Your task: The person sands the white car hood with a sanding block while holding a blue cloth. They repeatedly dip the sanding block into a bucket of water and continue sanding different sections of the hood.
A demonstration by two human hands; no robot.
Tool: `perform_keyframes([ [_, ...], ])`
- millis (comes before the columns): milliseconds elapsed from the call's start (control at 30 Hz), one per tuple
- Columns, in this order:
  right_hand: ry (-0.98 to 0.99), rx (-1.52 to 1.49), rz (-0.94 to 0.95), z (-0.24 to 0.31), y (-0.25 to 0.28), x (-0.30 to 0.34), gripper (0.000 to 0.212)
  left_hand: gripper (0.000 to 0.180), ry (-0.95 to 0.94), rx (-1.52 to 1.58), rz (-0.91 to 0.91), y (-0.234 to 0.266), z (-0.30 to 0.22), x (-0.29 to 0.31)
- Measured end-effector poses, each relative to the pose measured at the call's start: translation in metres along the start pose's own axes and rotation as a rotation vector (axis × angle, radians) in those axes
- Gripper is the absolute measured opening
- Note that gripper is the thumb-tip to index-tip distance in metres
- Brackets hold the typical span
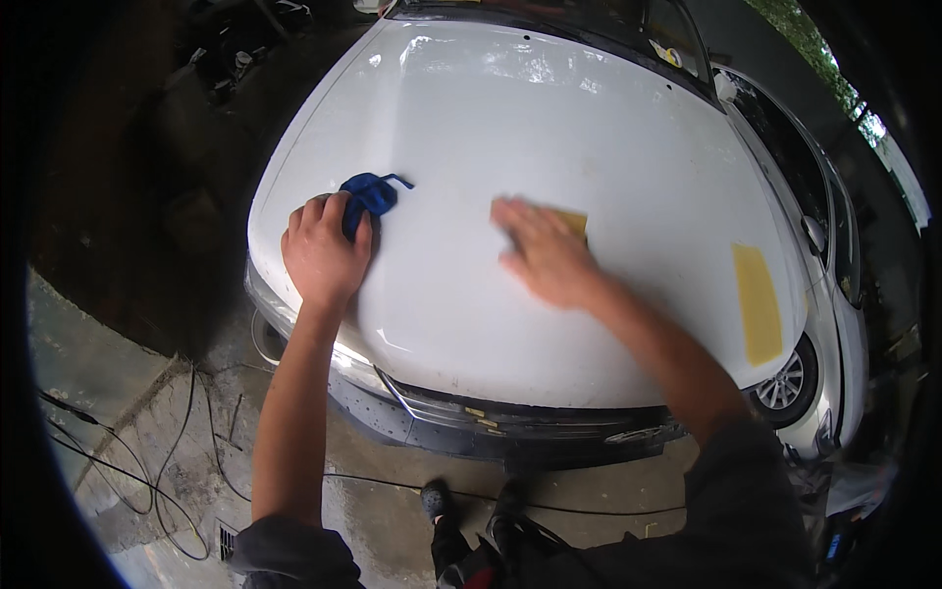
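Note:
My left hand (327, 249) is closed around a bunched blue cloth (371, 196) on the left side of a white car hood (461, 324). A thin end of the cloth sticks out past the fingers. Near the middle of the hood, my right hand (551, 257) is blurred by motion. It presses a yellow sheet of sandpaper (575, 224) against the paint; most of the sheet is hidden beneath the hand, and one corner shows by the wrist side. Another yellow sheet (758, 304) lies flat near the hood's right edge.
The front bumper (549, 427) and grille run between me and the hood. Small yellow pieces (481, 417) sit on the grille. Black cables (167, 481) trail over the floor at left and by my shoes (435, 499). A second white car (824, 393) stands close on the right.

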State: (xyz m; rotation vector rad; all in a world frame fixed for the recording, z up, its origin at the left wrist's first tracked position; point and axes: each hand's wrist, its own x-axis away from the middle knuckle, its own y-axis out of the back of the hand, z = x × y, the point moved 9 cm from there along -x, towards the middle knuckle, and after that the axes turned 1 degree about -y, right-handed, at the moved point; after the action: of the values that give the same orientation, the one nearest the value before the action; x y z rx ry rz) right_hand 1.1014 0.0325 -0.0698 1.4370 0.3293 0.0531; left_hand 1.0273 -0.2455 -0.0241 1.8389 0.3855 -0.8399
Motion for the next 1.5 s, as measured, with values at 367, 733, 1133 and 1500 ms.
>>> perform_keyframes([
  [367, -0.076, 0.039, -0.027, -0.027, 0.025, -0.013, 0.054, 0.036, -0.036, 0.016, -0.041, 0.002, -0.013, -0.004],
  [733, -0.106, -0.033, 0.042, -0.023, 0.039, 0.003, 0.053, 0.061, -0.044, -0.156, 0.226, -0.016, -0.007, -0.011],
  [1133, -0.152, 0.058, -0.103, -0.006, 0.039, 0.047, 0.062, 0.039, -0.352, 0.355, 0.398, 0.009, -0.197, -0.034],
  [1500, -0.235, -0.09, 0.051, 0.019, 0.036, 0.046, 0.051, 0.03, -0.48, 0.557, 0.274, 0.027, -0.254, -0.025],
])
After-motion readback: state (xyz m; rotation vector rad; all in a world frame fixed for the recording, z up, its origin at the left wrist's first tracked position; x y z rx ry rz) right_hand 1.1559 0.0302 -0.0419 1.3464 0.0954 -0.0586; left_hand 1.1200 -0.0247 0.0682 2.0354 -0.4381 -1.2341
